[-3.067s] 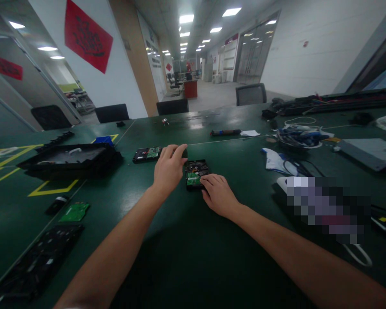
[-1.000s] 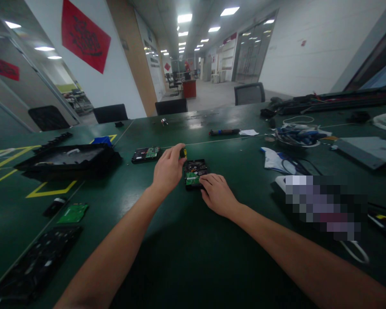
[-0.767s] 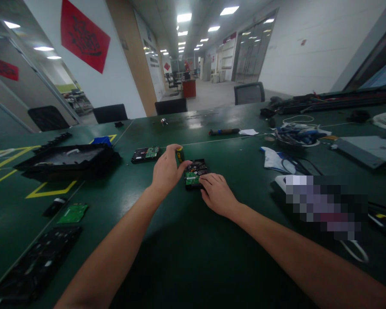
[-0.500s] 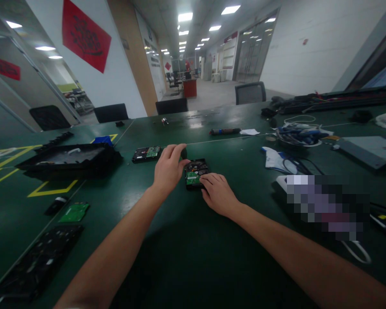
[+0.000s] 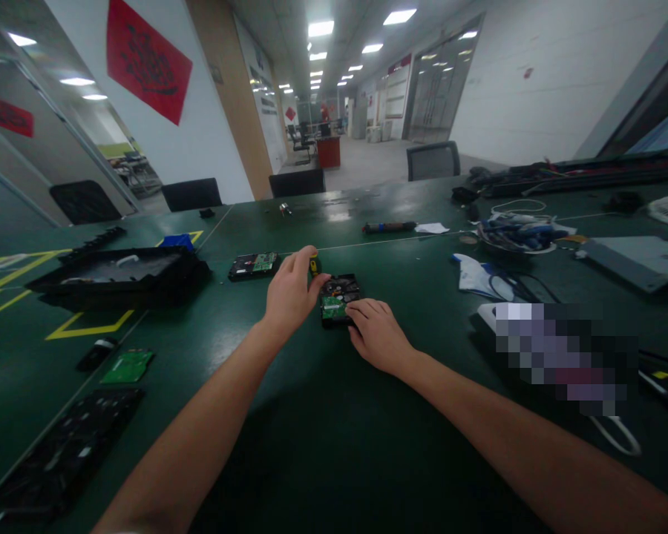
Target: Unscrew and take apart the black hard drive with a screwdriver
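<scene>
A hard drive (image 5: 341,288) with a green circuit board lies on the green table in front of me. My left hand (image 5: 294,285) is closed around a small yellow-and-black screwdriver (image 5: 314,265) at the drive's upper left corner. Its tip is hidden by the fingers. My right hand (image 5: 379,331) grips the lower right edge of the drive, fingertips on the board and thumb at the side. To the left of my left hand lies a second hard drive (image 5: 253,265), board side up.
At left are a black plastic tray (image 5: 116,268), a loose green circuit board (image 5: 128,366) and a long black panel (image 5: 67,452). A bundle of cables (image 5: 523,231), a grey metal box (image 5: 637,261) and a blurred-out object (image 5: 562,356) are at right. A dark tool (image 5: 390,227) lies farther back.
The screwdriver in my left hand has turned or tilted, so its yellow side now shows where a dark end was. My right hand and the drive have stayed in place.
</scene>
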Demonstrator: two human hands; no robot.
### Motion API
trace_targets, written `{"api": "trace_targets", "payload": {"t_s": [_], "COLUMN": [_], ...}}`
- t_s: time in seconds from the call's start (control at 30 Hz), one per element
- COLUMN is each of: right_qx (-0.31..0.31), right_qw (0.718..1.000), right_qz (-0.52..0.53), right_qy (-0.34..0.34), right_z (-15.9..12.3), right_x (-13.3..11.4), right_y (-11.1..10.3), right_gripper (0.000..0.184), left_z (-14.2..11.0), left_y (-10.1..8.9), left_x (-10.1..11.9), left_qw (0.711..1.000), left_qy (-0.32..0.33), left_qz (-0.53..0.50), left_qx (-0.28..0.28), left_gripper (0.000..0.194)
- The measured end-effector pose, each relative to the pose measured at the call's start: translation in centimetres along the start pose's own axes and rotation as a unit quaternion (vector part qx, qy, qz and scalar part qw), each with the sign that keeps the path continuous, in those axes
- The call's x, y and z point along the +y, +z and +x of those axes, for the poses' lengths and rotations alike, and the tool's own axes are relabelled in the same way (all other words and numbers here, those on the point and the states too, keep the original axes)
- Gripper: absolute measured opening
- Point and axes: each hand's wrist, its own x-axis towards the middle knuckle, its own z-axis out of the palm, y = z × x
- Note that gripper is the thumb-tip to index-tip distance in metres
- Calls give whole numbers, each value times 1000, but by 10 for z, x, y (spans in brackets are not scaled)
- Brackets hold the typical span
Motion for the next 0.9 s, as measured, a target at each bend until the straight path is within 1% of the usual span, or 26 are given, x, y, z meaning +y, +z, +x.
{"api": "trace_targets", "payload": {"t_s": [0.1,0.2,0.3,0.4,0.53,0.6,0.7,0.8,0.9], "right_qx": [0,3,5,5,3,4,8,7,2], "right_qw": [1000,1000,1000,1000,1000,1000,1000,1000,1000], "right_qz": [-2,2,3,4,4,2,1,0,0], "right_qy": [1,-1,-2,-3,-1,-2,-2,0,1], "right_z": [0,0,-1,-1,0,0,1,1,1], "right_x": [0,0,0,0,0,1,1,0,0], "right_y": [0,0,-1,-2,-2,0,1,0,-3], "right_gripper": [35,35,35,34,33,32,33,33,33], "left_z": [0,0,-1,-2,-1,-1,0,0,-1], "left_y": [-1,0,3,5,5,4,3,3,5], "left_x": [1,-1,-3,-5,-5,-4,-2,-1,-2], "left_qw": [1000,1000,1000,1000,1000,1000,1000,999,999], "left_qy": [22,29,12,-18,-29,-20,12,37,39], "left_qz": [11,9,5,-2,-10,-9,3,13,8], "left_qx": [8,0,-9,-4,5,6,20,32,23], "left_gripper": [37,42,45,51,47,42,38,39,44]}}
